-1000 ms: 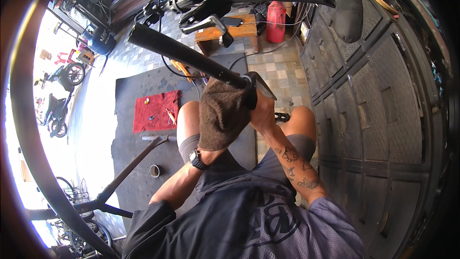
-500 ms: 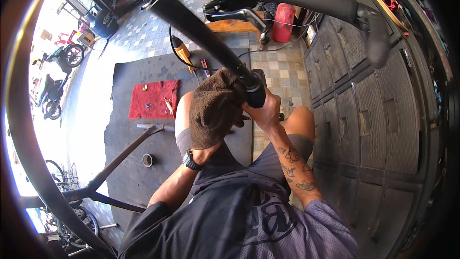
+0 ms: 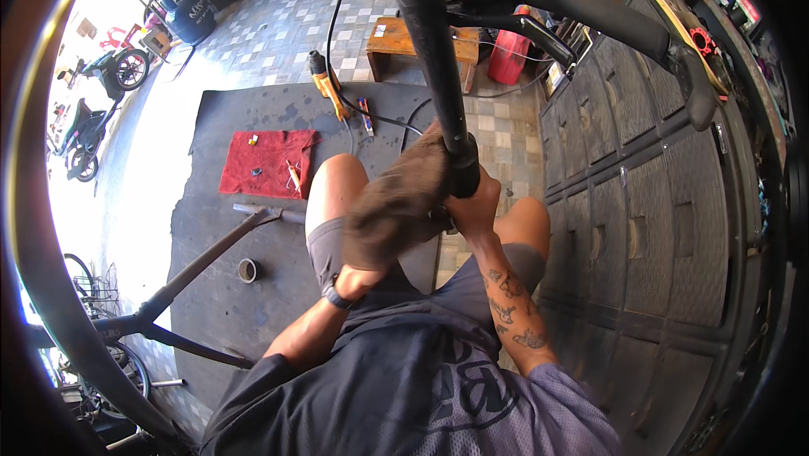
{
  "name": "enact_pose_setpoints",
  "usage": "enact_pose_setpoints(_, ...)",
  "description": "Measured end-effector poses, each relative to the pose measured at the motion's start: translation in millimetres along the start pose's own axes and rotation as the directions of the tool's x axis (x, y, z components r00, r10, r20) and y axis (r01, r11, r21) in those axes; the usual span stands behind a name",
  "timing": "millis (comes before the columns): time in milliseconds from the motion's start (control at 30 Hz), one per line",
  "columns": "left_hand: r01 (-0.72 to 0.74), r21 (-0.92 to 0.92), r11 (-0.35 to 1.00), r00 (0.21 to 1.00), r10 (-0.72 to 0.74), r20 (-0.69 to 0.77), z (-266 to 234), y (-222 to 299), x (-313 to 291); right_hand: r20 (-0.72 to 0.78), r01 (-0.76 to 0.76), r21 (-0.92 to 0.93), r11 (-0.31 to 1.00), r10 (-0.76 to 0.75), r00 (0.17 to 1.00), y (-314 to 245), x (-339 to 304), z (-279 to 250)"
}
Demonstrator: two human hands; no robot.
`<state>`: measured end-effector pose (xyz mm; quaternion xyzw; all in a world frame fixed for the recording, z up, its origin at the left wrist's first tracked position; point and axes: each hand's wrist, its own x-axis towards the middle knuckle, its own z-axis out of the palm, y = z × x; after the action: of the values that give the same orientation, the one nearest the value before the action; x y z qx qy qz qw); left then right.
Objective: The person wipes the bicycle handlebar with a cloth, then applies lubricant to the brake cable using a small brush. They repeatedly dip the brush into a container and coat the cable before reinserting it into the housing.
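A dark, thick black bicycle tube [image 3: 430, 43] runs down from the handlebar area toward my lap. My right hand [image 3: 475, 208] is wrapped round its lower end. A brown cloth [image 3: 396, 211] covers most of my left hand [image 3: 364, 277], which presses it against the left side of the tube near that end. The cloth is smeared by motion and hides the left fingers. Above, a black handlebar [image 3: 581, 11] with a brake lever [image 3: 548, 39] curves off to the right.
On the dark mat [image 3: 202, 245] lie a red cloth [image 3: 265, 161] with small parts, a yellow-orange tool [image 3: 324, 85] and a ring-shaped part [image 3: 249, 270]. A bicycle frame [image 3: 181, 283] stretches across at left. A drawer cabinet [image 3: 640, 228] lines the right; a wooden stool [image 3: 400, 43] stands ahead.
The black tube has swung from slanting left to nearly upright, and the handlebar has shifted right. The brown cloth has tilted and blurred against the tube. Both hands remain near its lower end.
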<state>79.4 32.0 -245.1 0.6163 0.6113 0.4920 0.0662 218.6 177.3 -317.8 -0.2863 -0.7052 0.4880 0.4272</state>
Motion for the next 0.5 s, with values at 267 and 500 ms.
enact_pose_setpoints(267, 0.446, -0.144, 0.883, 0.754, -0.458, -0.471, -44.7, -74.4, -126.1, 0.051, 0.081, -0.078, 0.994, -0.078, 0.996, -11.2, -1.9, 8.1)
enact_pose_setpoints(500, 0.427, -0.158, 0.89, 0.83, -0.455, -0.322, -39.3, -63.1, -96.0, 0.032, -0.017, -0.018, 1.0, 0.017, 0.999, -9.5, -3.9, 5.2)
